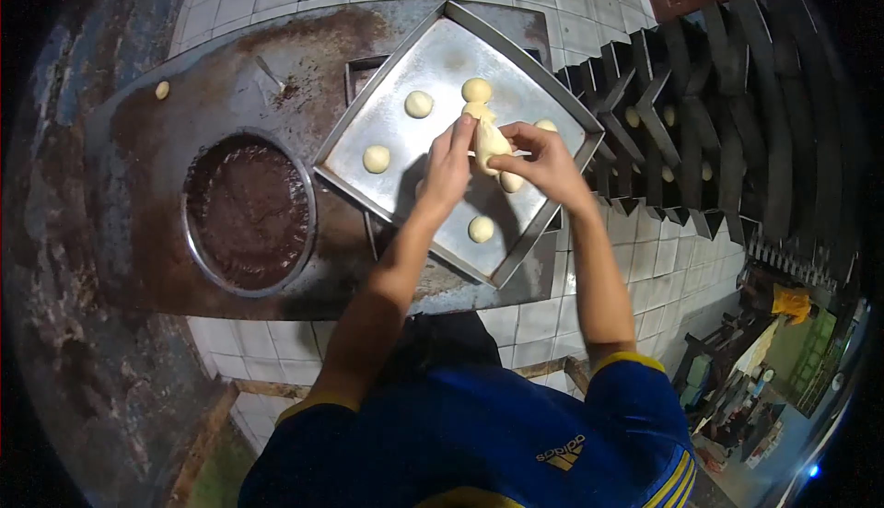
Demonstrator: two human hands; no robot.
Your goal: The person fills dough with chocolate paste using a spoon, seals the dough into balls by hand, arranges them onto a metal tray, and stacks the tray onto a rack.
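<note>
On the stained table (138, 195) I count one round bowl (311, 206), one metal tray (442, 47) and, on it, at least six dough balls (418, 104). Above the tray, my left hand (447, 170) and right hand (545, 165) grasp one dough piece (493, 145), forearms extended.

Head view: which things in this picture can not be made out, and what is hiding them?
All in the head view:
- Underside of the dough piece: hidden by the grip of left hand and right hand.
- Inside of the lower tray: mostly covered by the upper tray.
- Pale pieces among the dark racks: too small and dim.
- Yellow item in the background: too small to identify.
</note>
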